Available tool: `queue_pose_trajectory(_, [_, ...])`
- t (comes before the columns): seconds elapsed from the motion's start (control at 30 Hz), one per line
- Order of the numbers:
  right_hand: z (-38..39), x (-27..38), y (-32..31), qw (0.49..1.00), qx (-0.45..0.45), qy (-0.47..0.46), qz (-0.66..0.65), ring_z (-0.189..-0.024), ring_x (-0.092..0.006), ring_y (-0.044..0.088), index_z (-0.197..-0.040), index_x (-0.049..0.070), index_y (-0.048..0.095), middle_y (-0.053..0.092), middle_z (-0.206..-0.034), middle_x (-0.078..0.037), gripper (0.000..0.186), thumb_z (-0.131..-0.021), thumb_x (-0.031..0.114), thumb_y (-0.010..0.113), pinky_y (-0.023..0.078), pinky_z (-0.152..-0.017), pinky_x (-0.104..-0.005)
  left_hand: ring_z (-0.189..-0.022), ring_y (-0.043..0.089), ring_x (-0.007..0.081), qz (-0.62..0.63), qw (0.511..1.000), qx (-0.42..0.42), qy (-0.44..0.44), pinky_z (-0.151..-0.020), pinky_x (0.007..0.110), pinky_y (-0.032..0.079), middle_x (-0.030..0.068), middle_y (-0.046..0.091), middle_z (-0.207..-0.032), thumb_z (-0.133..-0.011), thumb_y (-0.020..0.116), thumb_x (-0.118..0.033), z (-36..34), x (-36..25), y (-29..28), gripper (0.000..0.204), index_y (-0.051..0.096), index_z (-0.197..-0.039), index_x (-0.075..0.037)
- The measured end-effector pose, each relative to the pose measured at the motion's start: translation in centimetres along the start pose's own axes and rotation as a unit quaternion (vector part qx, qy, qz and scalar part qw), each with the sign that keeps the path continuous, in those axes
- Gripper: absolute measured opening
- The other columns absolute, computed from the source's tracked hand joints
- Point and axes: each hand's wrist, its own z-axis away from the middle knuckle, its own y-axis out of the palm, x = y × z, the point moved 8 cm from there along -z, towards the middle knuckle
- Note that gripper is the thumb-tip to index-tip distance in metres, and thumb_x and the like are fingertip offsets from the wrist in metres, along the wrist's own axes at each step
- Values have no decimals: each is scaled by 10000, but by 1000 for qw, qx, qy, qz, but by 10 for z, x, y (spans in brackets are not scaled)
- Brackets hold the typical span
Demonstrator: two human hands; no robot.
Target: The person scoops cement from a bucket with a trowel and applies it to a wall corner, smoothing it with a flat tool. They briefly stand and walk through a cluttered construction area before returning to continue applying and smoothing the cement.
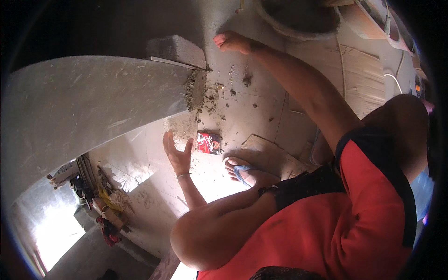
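My left hand (pixel 177 156), a thin band at its wrist, is held with fingers and thumb apart and nothing in it. It is beside a small red printed packet (pixel 208 143) and below the end of a large grey slab (pixel 102 102). Wet-looking mortar (pixel 198 91) clings to the slab's end. My right hand (pixel 232 42) reaches far forward, its fingers curled together; whether anything is inside is hidden. To the left of it stands a pale rough block (pixel 179 50), with a thin flat strip (pixel 171 62) along its near side.
Mortar crumbs (pixel 247 81) lie scattered over the tiled floor. A round basin (pixel 303 35) stands at the far right, near flattened cardboard (pixel 361 79). My sandalled foot (pixel 247 175) is by the packet. Assorted clutter (pixel 105 205) lies at the lower left.
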Motion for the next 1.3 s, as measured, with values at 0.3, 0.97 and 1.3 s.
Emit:
queue_pose_trajectory(0.3, [9, 10, 1, 976, -44, 45, 208, -875, -200, 614, -951, -5, 609, 621, -873, -88, 238, -716, 33, 606, 483, -773, -344, -1397, 303, 427, -14, 1000, 18, 8, -1132, 505, 309, 291, 303, -1493, -731, 837, -396, -31, 3, 9, 984, 323, -1460, 19])
queue_pose_trajectory(0.97, [73, 148, 112, 648, 478, -56, 591, -779, -314, 706, -804, 9, 745, 716, -822, -175, 216, -609, 64, 821, 577, -628, -465, -1051, 641, 341, 170, 975, -136, -40, -923, 409, 501, 169, 679, -1118, -875, 632, -48, 124, -72, 57, 243, 678, -1111, -14])
queue_pose_trajectory(1.3, [110, 179, 136, 496, 458, -24, 737, -852, -331, 692, -865, -23, 715, 702, -890, -197, 174, -696, 15, 721, 567, -687, -464, -1381, 335, 405, 124, 979, -161, 8, -1132, 460, 335, 265, 312, -1490, -686, 858, -138, -9, -18, -10, 1015, 263, -1502, -35])
